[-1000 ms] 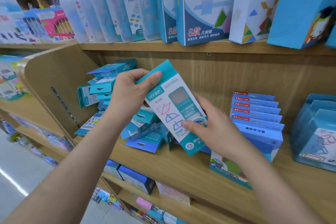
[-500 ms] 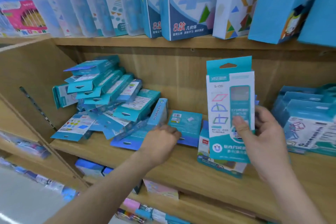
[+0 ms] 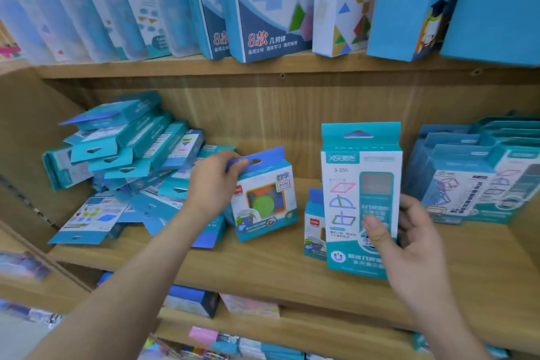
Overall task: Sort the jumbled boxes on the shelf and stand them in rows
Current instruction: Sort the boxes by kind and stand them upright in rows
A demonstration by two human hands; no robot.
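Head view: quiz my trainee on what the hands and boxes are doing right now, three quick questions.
1. True or false: the right hand holds the tall box upright.
2. The left hand grips the small box by: A) its top tab, B) its bottom edge, C) its back face.
3. Fill in: the jumbled pile lies to the small box's ____ in this view.
Key: 1 true; 2 A; 3 left.
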